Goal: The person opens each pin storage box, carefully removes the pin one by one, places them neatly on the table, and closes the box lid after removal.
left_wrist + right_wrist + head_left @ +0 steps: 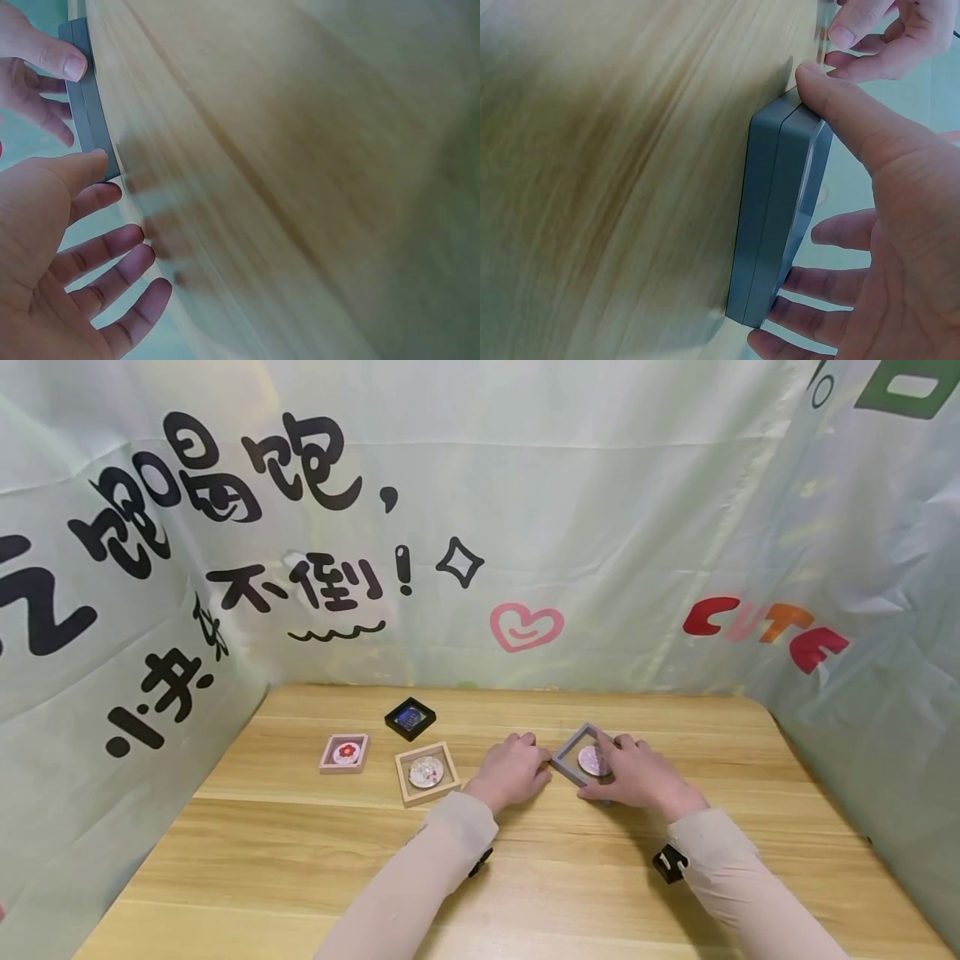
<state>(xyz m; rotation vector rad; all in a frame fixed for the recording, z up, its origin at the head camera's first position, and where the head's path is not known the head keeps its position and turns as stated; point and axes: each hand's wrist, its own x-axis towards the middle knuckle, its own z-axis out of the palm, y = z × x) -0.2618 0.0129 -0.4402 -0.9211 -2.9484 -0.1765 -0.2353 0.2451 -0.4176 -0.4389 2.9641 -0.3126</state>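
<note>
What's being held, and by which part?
The right hand holds the gray frame by opposite sides; whether the left hand touches it is unclear.

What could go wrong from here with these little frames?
The left sleeve sits close beside the light wood frame, so drawing that arm back might nudge it. The left hand is right at a corner of the gray square frame that the right hand grips, so a bump could twist it.

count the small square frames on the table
4: a pink frame leftmost, a black frame behind it to the right, a tan frame in front of the black one, and a grey frame under the right hand. Others could be hidden from view.
</note>
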